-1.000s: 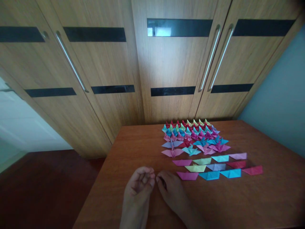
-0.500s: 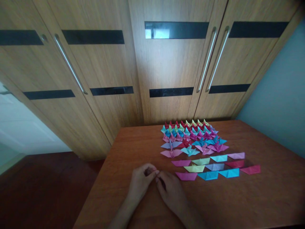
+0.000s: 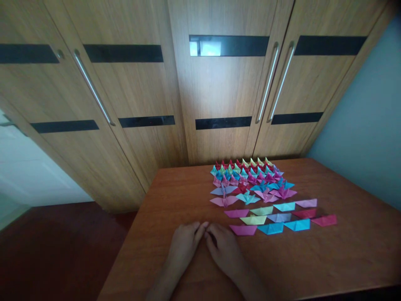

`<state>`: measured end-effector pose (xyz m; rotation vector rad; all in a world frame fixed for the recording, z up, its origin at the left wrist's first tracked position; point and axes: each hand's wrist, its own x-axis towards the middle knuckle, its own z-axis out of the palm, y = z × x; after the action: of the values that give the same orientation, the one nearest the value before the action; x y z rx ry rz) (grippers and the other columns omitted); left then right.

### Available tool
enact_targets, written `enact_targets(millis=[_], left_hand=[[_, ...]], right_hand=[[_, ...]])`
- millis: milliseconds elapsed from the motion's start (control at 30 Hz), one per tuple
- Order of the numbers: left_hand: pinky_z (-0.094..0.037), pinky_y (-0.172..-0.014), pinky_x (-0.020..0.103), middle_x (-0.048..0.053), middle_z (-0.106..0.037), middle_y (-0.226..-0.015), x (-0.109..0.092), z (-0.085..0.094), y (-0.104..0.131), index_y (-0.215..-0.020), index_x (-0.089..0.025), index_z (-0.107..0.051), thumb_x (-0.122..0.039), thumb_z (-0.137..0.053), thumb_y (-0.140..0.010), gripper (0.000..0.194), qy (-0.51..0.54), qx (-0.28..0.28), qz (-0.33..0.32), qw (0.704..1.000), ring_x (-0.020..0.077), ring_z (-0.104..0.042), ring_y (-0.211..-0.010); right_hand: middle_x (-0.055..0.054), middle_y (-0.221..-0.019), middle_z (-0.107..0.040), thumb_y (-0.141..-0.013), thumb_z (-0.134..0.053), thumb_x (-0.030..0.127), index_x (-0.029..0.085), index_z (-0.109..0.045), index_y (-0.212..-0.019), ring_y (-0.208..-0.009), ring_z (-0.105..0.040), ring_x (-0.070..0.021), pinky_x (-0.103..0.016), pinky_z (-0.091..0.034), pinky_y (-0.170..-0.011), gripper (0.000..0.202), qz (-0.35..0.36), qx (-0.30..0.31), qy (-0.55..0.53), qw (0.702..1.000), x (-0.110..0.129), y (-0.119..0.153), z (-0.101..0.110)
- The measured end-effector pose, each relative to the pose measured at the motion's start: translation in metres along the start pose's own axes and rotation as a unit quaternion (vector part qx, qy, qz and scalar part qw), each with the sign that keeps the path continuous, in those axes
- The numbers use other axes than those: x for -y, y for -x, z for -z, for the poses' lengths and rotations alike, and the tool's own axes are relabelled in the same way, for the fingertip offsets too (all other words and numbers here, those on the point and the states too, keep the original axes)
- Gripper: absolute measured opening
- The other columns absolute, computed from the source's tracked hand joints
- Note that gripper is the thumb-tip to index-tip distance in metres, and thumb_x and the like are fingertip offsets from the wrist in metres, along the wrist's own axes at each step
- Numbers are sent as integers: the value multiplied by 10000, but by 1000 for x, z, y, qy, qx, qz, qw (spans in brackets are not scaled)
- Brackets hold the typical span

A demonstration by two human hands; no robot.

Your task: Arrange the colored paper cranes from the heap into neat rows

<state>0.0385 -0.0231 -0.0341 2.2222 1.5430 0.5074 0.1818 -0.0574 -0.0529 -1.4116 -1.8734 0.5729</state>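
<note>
Resting fingertip to fingertip, left hand (image 3: pixel 184 246) and right hand (image 3: pixel 224 248) lie flat, empty; nine flat paper boats (image 3: pixel 271 215) — beside.

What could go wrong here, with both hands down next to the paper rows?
1. The right hand rests close to the pink paper boat; a sideways sweep could probably knock it and skew the front row.
2. The left hand lies near the table edge, so anything small under the fingertips, which cannot be seen, might slide off.
</note>
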Motion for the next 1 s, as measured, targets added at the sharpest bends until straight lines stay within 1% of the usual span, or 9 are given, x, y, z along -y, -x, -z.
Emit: enact_targets(millis=[167,300,433,667,800,867,967,1000], left_hand=[[-340,-569,237,38,-681,-661,-4,4,1,-640,-195,-627,-433,-287,-951,519,-38,14,7,999,168,-612,-596],[-340,-582,239,45,-688,-680,-6,4,2,-660,-198,-631,-439,-276,-953,520,-60,12,24,998,183,-634,-639],[-342,-583,235,44,-691,-704,-4,2,2,-675,-198,-621,-433,-251,-961,524,-56,19,20,998,174,-632,-638],[-351,-596,248,44,-692,-743,-4,2,4,-710,-203,-609,-399,-232,-971,498,-66,18,6,998,182,-634,-663],[-379,-625,254,50,-678,-775,-4,0,3,-773,-202,-578,-362,-224,-974,437,-73,31,4,997,190,-638,-703],[-389,-627,254,48,-667,-792,-4,0,3,-820,-202,-553,-319,-241,-969,365,-78,38,12,996,189,-633,-708],[-407,-667,243,31,-655,-870,-2,0,3,-930,-215,-515,-185,-312,-922,205,-44,41,4,998,174,-628,-768],[-410,-689,238,24,-647,-892,-2,0,3,-939,-221,-505,-138,-340,-890,191,-29,39,-5,999,168,-621,-797]], right_hand=[[-11,-825,-636,-850,-443,100,202,-568,-834,-771,-588,-143,-232,-406,-703,162,6,-5,10,1000,-3,1,-2],[-8,-808,-622,-849,-444,106,198,-548,-792,-758,-573,-142,-236,-393,-695,150,6,-7,25,1000,-4,2,-5],[-8,-798,-613,-853,-440,115,198,-539,-774,-750,-567,-146,-244,-383,-681,152,3,-4,39,999,-4,3,-5],[-12,-811,-611,-860,-422,112,199,-536,-789,-762,-566,-147,-250,-387,-699,161,3,-2,29,1000,-3,4,-5],[-13,-801,-605,-859,-422,113,198,-532,-781,-751,-559,-149,-254,-380,-688,159,2,-1,36,999,-4,4,-6],[-12,-798,-602,-858,-426,116,197,-530,-778,-750,-556,-150,-256,-378,-690,154,5,-3,39,999,-4,3,-6],[-12,-800,-598,-858,-434,123,197,-529,-779,-755,-553,-153,-257,-379,-690,145,6,-5,42,999,-4,3,-6],[-11,-802,-598,-858,-434,122,197,-528,-778,-756,-552,-153,-256,-379,-689,144,6,-3,42,999,-4,3,-6]])
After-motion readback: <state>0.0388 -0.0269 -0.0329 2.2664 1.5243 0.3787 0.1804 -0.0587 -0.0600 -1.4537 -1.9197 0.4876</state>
